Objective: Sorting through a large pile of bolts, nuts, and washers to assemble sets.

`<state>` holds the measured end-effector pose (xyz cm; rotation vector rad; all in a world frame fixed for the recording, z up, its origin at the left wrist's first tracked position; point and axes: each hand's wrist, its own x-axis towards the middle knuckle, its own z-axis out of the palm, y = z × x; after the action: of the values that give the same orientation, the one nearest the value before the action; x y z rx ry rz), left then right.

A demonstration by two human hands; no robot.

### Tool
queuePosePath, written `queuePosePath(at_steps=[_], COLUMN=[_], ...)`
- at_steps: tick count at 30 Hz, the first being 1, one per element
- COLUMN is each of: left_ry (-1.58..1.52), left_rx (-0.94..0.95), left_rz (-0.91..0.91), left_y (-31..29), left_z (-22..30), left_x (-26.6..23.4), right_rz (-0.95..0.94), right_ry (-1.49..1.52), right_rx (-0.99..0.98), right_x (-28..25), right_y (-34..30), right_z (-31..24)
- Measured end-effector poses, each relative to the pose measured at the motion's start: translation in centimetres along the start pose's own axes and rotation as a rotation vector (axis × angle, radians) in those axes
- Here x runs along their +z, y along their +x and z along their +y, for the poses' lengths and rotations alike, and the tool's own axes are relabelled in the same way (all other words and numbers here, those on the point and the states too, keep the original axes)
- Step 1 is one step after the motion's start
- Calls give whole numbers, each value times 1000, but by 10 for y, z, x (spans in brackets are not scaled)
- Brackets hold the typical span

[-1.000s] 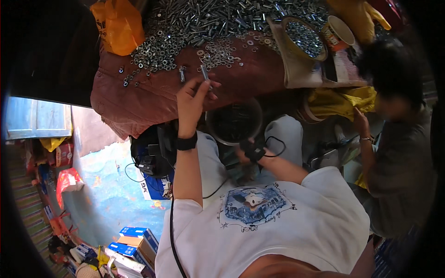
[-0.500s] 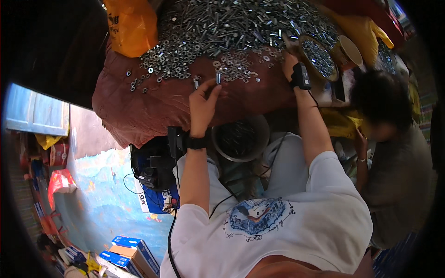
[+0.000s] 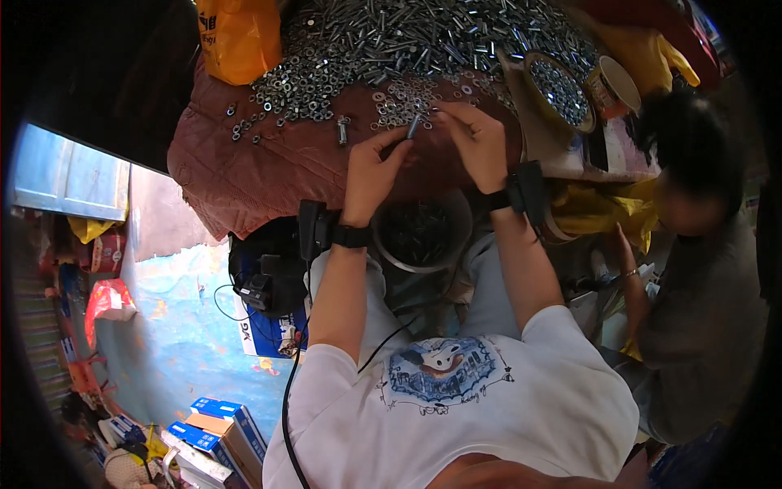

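My left hand pinches a short silver bolt between thumb and fingertips, tilted above the brown cloth. Close to its upper end is my right hand, thumb and forefinger pressed together; whatever small piece they hold is too small to name. Just beyond the fingers lies a heap of flat washers. Another silver bolt rests on the cloth left of my left hand. Hex nuts are spread farther left, and a large pile of metal rods covers the far side.
A tub of small metal parts and a paper cup stand at the right. An orange bag sits far left. Below the cloth's edge is a bucket between my knees. A co-worker sits at the right.
My right hand has come left from beside the tub to the bolt in my left hand. My left hand has shifted slightly right, and its bolt is now tilted.
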<state>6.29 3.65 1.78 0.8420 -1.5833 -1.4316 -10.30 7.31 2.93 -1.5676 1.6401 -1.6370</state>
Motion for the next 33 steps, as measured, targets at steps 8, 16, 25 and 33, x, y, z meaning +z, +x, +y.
queuePosePath(at_steps=[8,16,25,33], left_ry=[242,111,-69,-280], left_rx=[89,3,-14,-11], left_rz=[-45,-25,55,118], left_y=[-15,-14,-15,-14], left_z=[22,7,9,1], left_x=[19,0,-7,-20], right_rz=[74,17,-102,28], right_ry=[-70,-106,-269,-76], right_rx=[-331,-345,-519,-283], right_x=[-5,12,27,30], right_y=[-19,-16,-14,-10], right_z=[-28,-18,-16,-6])
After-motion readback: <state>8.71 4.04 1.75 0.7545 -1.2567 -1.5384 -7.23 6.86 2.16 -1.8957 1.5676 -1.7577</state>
